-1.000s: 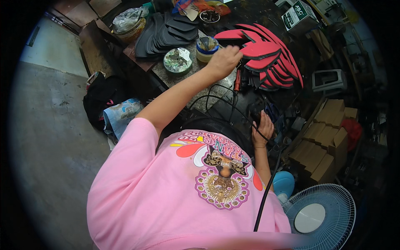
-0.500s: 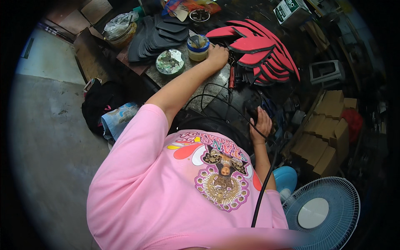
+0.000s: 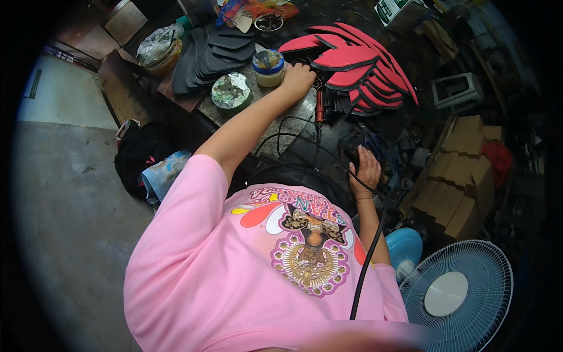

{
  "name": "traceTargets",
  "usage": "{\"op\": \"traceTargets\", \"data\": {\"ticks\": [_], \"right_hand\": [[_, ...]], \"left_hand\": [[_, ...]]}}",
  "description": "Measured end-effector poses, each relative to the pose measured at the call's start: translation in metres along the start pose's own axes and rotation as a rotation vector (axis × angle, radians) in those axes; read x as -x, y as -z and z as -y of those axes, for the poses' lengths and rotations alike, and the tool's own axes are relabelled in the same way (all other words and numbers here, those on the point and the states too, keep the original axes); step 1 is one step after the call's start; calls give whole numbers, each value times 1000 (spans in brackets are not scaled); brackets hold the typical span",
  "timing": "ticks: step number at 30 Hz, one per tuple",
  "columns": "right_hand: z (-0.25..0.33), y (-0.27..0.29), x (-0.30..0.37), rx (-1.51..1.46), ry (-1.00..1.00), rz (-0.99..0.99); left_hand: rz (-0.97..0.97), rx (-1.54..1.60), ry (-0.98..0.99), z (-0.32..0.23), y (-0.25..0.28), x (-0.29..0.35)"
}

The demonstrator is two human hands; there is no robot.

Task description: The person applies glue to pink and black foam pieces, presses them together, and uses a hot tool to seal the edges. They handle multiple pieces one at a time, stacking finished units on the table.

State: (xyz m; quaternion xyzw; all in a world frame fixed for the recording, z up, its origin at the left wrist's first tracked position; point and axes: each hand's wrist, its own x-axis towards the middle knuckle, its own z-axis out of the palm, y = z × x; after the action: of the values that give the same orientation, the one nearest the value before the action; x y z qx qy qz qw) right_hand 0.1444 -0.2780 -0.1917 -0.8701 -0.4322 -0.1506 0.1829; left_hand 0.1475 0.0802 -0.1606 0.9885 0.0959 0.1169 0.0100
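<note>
My left hand [image 3: 298, 81] reaches across the bench with curled fingers, right beside a jar with a blue rim [image 3: 268, 73] and pale contents. What those fingers hold, if anything, is hidden. A dark tool or scrap sticks out of the jar's top. Just right of this hand lies a tool with a red handle [image 3: 319, 107]. Beyond it spreads a pile of red, leaf-shaped pieces with black edges [image 3: 346, 58]. My right hand [image 3: 368, 170] rests at the near right of the bench, fingers stretched out beside a small dark thing I cannot make out.
Stacked dark grey cut pieces [image 3: 205, 58] and a round tin [image 3: 231, 91] stand to the left. A black cable [image 3: 293, 136] loops over the bench and past my right wrist. Cardboard boxes [image 3: 454, 176] and a fan [image 3: 463, 293] are at the right.
The view has shifted slightly, so the bench things sit a little further left and up. Both hands keep nearly the same places and poses.
</note>
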Motion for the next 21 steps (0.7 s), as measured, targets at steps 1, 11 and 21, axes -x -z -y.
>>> {"op": "traceTargets", "data": {"ticks": [1,11,21], "right_hand": [[0,0,0,-8,0,-2],[2,3,-1,-27,-12,0],[-1,1,0,-7,1,-15]], "left_hand": [[24,5,-3,-2,2,3],[31,117,-187,-25,29,33],[-354,958,112,-37,93,50]]}}
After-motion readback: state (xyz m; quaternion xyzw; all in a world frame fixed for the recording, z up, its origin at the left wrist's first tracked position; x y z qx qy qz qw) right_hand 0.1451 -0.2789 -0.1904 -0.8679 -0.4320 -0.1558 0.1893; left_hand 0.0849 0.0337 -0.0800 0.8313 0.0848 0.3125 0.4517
